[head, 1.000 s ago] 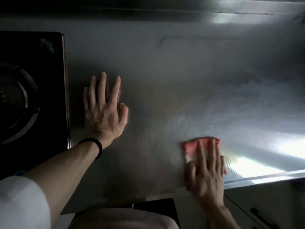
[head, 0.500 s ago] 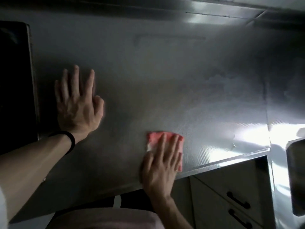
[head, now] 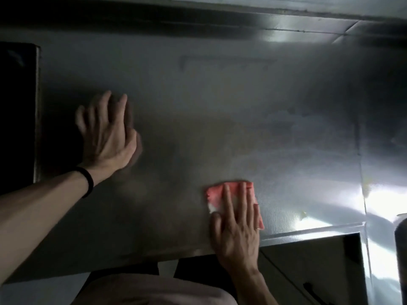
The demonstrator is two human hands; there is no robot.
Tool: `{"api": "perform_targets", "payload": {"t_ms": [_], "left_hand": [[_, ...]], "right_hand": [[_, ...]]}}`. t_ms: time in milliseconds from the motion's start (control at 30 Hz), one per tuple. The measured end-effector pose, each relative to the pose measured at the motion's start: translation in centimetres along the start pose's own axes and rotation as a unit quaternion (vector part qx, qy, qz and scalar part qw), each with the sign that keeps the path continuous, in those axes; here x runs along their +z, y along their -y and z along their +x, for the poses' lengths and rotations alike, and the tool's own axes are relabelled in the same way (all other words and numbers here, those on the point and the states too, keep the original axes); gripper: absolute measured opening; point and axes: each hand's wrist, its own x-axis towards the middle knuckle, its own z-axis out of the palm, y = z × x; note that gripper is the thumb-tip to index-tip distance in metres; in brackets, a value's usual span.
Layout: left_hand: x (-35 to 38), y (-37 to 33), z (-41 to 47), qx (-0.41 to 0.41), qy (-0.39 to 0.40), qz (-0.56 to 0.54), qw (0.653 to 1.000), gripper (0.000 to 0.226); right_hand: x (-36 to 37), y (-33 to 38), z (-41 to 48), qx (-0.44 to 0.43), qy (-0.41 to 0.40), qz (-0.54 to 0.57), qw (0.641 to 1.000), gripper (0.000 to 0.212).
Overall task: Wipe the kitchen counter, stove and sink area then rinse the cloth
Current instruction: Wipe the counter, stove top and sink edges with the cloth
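Note:
A folded pink cloth [head: 217, 194] lies on the steel counter [head: 220, 111] near its front edge. My right hand [head: 236, 225] presses flat on the cloth, fingers spread over it and covering most of it. My left hand [head: 108, 133] rests flat on the counter to the left, fingers apart, holding nothing; a black band circles its wrist. The black stove [head: 17, 115] shows only as a dark edge at the far left. The dark sink rim [head: 400, 238] peeks in at the right edge.
A steel backsplash [head: 286, 25] runs along the back. Below the counter's front edge on the right is a cabinet front [head: 319, 265] with a dark handle. Bright light glares on the counter's right part.
The cloth and my right hand have slid along the counter's front edge, left and then slightly right. My left hand has shifted a little and looks blurred. The view has swung right.

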Motion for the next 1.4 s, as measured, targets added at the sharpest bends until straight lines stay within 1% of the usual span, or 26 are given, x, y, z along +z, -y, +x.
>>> {"api": "perform_targets", "payload": {"t_ms": [100, 167, 233, 333, 400, 467, 500, 567, 667, 733, 800, 900, 1000, 1067, 1167, 1300, 1333, 1400], "left_hand": [[0.9, -6.0, 0.8, -0.012, 0.02, -0.025, 0.999, 0.078], [1.7, -10.1, 0.8, -0.036, 0.026, -0.054, 0.998, 0.079], [2.7, -12.9, 0.6, -0.052, 0.033, -0.066, 0.996, 0.076], [3.7, -13.9, 0.3, -0.057, 0.024, -0.032, 0.998, 0.071], [4.2, -13.6, 0.2, -0.052, 0.007, -0.013, 0.999, 0.07], [4.7, -13.7, 0.2, -0.054, -0.011, -0.006, 0.998, 0.07], [4.9, -13.7, 0.3, -0.056, -0.021, -0.002, 0.998, 0.071], [5.3, -13.8, 0.3, -0.057, -0.033, 0.006, 0.998, 0.072], [5.8, -13.7, 0.4, -0.058, -0.04, 0.015, 0.997, 0.072], [6.0, -13.6, 0.5, -0.058, -0.051, 0.021, 0.997, 0.074], [6.1, -13.6, 0.5, -0.058, -0.06, 0.02, 0.996, 0.075], [6.1, -13.6, 0.4, -0.056, -0.059, 0.019, 0.997, 0.078], [6.0, -13.6, 0.4, -0.058, -0.058, 0.024, 0.996, 0.079], [5.9, -13.7, 0.5, -0.06, -0.055, 0.029, 0.996, 0.079], [5.8, -13.7, 0.5, -0.058, -0.058, 0.02, 0.996, 0.078], [5.5, -14.0, 0.4, -0.063, -0.055, 0.01, 0.996, 0.079], [5.4, -14.1, 0.4, -0.062, -0.052, 0.012, 0.997, 0.078], [5.4, -14.1, 0.5, -0.06, -0.047, 0.017, 0.997, 0.077]], "right_hand": [[-2.2, -6.9, 0.1, 0.051, -0.004, 0.005, 0.999, 0.07], [-3.0, -9.4, 0.0, 0.053, -0.011, 0.009, 0.999, 0.07], [-3.0, -10.1, -0.2, 0.038, -0.008, 0.001, 0.999, 0.069], [-2.8, -9.2, 0.1, 0.009, 0.016, -0.003, 1.0, 0.07], [-2.8, -8.4, 1.8, -0.053, 0.023, -0.013, 0.998, 0.071], [-3.3, -7.4, 5.5, -0.112, 0.033, -0.017, 0.993, 0.07], [-3.6, -6.7, 8.2, -0.129, 0.033, -0.012, 0.991, 0.068], [-4.6, -4.6, 14.8, -0.147, 0.023, -0.001, 0.989, 0.065], [-6.4, -1.6, 25.8, -0.156, -0.015, 0.007, 0.988, 0.064], [-7.6, -0.1, 32.3, -0.163, -0.021, 0.002, 0.986, 0.065], [-8.6, 0.9, 36.7, -0.172, -0.018, -0.015, 0.985, 0.066], [-9.3, 1.7, 39.3, -0.18, -0.017, -0.019, 0.983, 0.066], [-9.1, 1.6, 37.8, -0.175, -0.026, 0.0, 0.984, 0.066], [-8.5, 0.7, 33.9, -0.168, -0.029, 0.004, 0.985, 0.065], [-6.6, -1.9, 23.1, -0.174, -0.021, 0.008, 0.984, 0.065], [-3.5, -6.8, 7.3, -0.167, 0.039, -0.014, 0.985, 0.072], [-3.1, -7.8, 5.1, -0.16, 0.05, -0.025, 0.986, 0.072], [-3.1, -8.6, 3.7, -0.157, 0.068, -0.035, 0.985, 0.073]]}}
